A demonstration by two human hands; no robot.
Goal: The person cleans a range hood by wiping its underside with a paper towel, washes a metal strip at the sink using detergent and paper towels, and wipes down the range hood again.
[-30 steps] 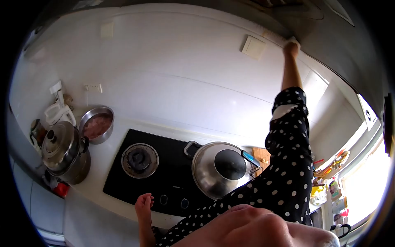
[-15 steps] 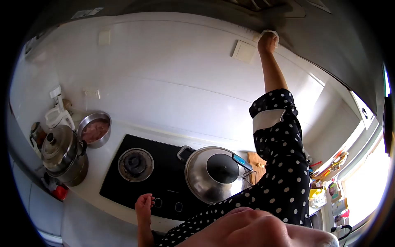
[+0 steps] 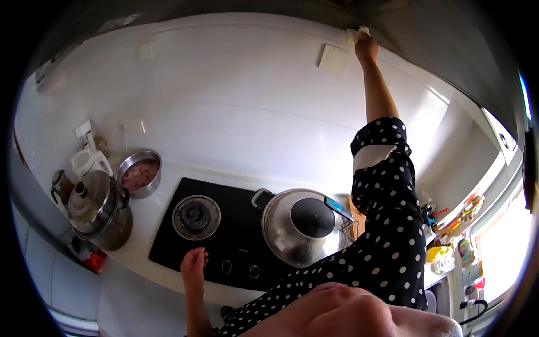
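In the head view, we do well, I judge, to press the white cloth (image 3: 364, 30) flat and evenly along the top edge of the wall (image 3: 224, 73). Our right hand (image 3: 366, 49) is clamped on it; the cloth sticks out beyond the fingertips. Our left hand (image 3: 194, 264) curls near the stove (image 3: 238, 253); whether it closes fully, we cannot tell.
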